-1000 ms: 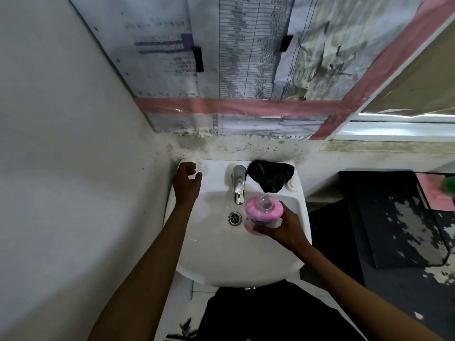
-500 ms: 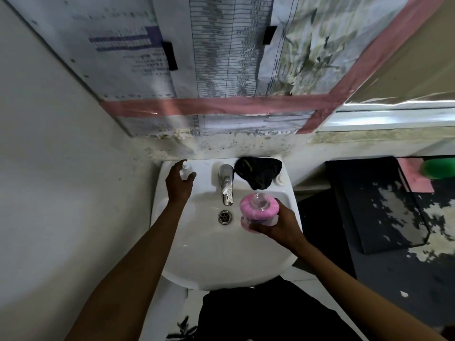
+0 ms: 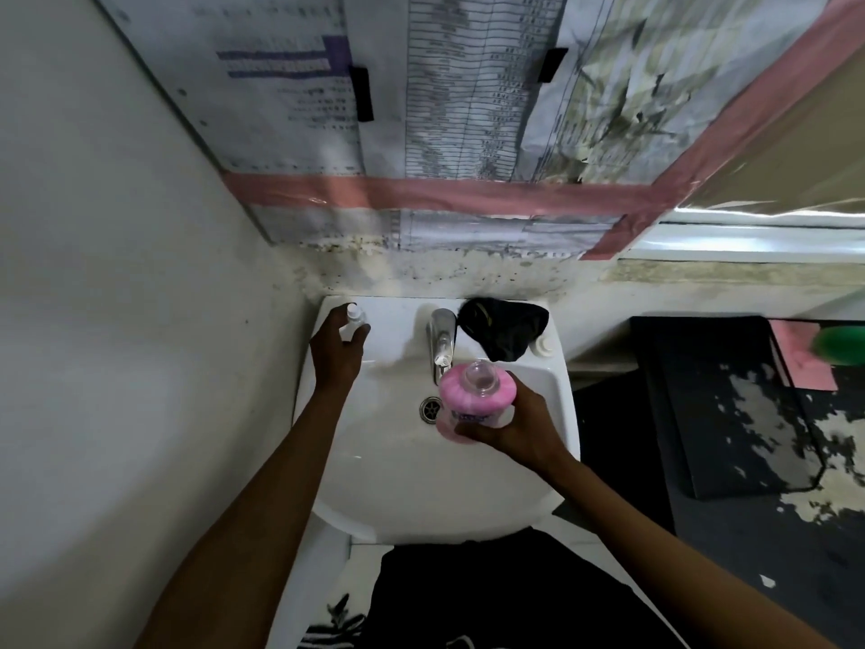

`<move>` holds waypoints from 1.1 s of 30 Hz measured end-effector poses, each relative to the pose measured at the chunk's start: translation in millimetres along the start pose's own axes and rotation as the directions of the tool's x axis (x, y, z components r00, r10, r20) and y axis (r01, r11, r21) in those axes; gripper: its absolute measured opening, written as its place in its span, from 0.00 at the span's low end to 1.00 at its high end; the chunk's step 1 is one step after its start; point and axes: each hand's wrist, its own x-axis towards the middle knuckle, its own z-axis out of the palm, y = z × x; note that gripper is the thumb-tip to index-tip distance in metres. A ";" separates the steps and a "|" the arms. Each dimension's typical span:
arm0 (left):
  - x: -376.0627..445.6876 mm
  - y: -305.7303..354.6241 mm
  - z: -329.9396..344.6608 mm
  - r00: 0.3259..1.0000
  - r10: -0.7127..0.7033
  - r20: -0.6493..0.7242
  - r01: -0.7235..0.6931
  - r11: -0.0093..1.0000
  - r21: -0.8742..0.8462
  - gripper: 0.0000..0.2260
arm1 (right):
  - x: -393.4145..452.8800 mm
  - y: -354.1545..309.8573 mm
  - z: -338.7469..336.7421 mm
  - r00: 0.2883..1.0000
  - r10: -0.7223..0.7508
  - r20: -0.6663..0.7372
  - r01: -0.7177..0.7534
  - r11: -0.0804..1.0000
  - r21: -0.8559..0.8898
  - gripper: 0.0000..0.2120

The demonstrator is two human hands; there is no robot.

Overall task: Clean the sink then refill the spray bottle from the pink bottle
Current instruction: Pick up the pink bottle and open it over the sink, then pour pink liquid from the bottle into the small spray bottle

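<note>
Presently the fingers point(image 3: 361, 331) of the left hand point(image 3: 338, 353) are curled round a small white spray bottle point(image 3: 354, 316) on the back-left rim of the sink point(image 3: 564, 395). The pink bottle point(image 3: 476, 395) is gripped about its body by the right hand point(image 3: 517, 428) and held above the basin. Both bottles are judged light, smooth and probably slippery when wet, best taken round the body.

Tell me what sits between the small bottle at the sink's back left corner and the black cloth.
The chrome tap stands between the small bottle and the black cloth, on the sink ledge, seen in the head view.
</note>
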 end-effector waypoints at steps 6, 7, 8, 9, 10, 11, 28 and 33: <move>-28.0 -13.0 -26.6 0.997 -0.040 -0.065 0.041 0.999 0.006 0.18 | 15.0 -37.9 19.5 0.992 -0.123 0.041 0.120 0.991 0.062 0.40; -35.2 -15.5 -31.9 0.996 -0.050 -0.078 0.050 0.999 0.007 0.18 | 19.9 -44.6 23.4 0.990 -0.133 0.038 0.130 0.988 0.080 0.39; -43.6 -18.0 -37.2 0.995 -0.050 -0.091 0.051 0.999 0.010 0.18 | 25.1 -51.0 27.4 0.989 -0.146 0.034 0.142 0.985 0.096 0.39; -51.7 -20.3 -40.7 0.994 -0.045 -0.104 0.046 0.999 0.007 0.18 | 31.6 -56.5 30.4 0.988 -0.153 0.023 0.149 0.983 0.108 0.39; -61.2 -23.2 -46.0 0.992 -0.041 -0.123 0.041 0.999 -0.006 0.17 | 38.5 -63.1 34.1 0.986 -0.164 0.017 0.161 0.980 0.118 0.39; -69.9 -25.8 -49.0 0.990 -0.037 -0.136 0.035 0.999 -0.020 0.17 | 45.7 -68.6 37.0 0.984 -0.176 0.008 0.174 0.976 0.131 0.39; -145.9 -28.3 -79.0 0.991 -0.072 -0.117 0.058 0.991 -0.120 0.19 | 117.0 -86.0 72.1 0.993 -0.075 -0.086 0.082 0.994 0.077 0.40; -144.4 -22.5 -75.6 0.997 -0.049 -0.063 0.042 0.993 -0.110 0.19 | 116.1 -83.1 75.1 0.993 -0.073 -0.089 0.080 0.994 0.079 0.44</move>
